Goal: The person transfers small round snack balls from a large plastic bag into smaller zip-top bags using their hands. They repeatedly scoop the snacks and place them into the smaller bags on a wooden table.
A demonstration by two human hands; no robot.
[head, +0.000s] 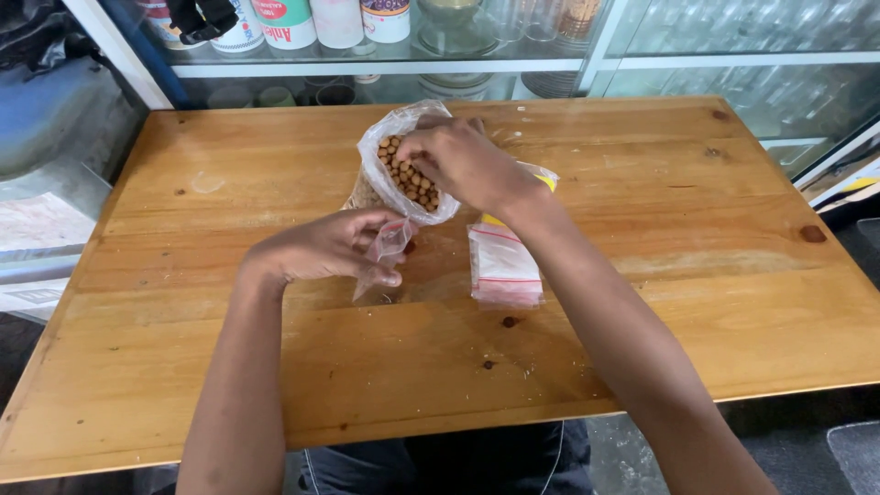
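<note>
A big clear plastic bag full of small round brown nuts lies open on the wooden table. My right hand reaches into its mouth, fingers pinched among the nuts. My left hand holds a small clear zip pouch upright just below the big bag. A stack of flat empty zip pouches with red strips rests to the right of my left hand, under my right forearm. Something yellow peeks out behind my right wrist.
Behind the table stands a glass-fronted shelf with tins, jars and glassware. A grey bench with papers sits at the left. The table's near edge runs along the bottom, above my dark trousers.
</note>
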